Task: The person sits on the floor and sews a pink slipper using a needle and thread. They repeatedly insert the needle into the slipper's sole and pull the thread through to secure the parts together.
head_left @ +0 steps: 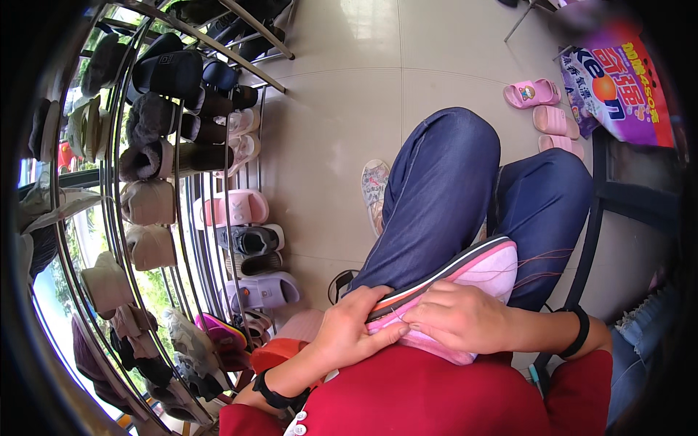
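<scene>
A pink plush slipper with a layered sole edge in black, white and orange lies tilted across my lap. My left hand grips its near-left end, thumb on the pink edge and fingers at the sole. Over the pink upper, my right hand is closed, its fingertips pinched at the seam beside the left thumb. A thin, light sliver shows at those fingertips, too small to name. Dark red thread trails in loose loops from the slipper past my right hand, over my jeans.
A metal shoe rack full of shoes and slippers stands along the left. Pink slippers lie on the tiled floor at the far right, near a purple and red printed bag. A red-orange stool-like object is beside my left forearm.
</scene>
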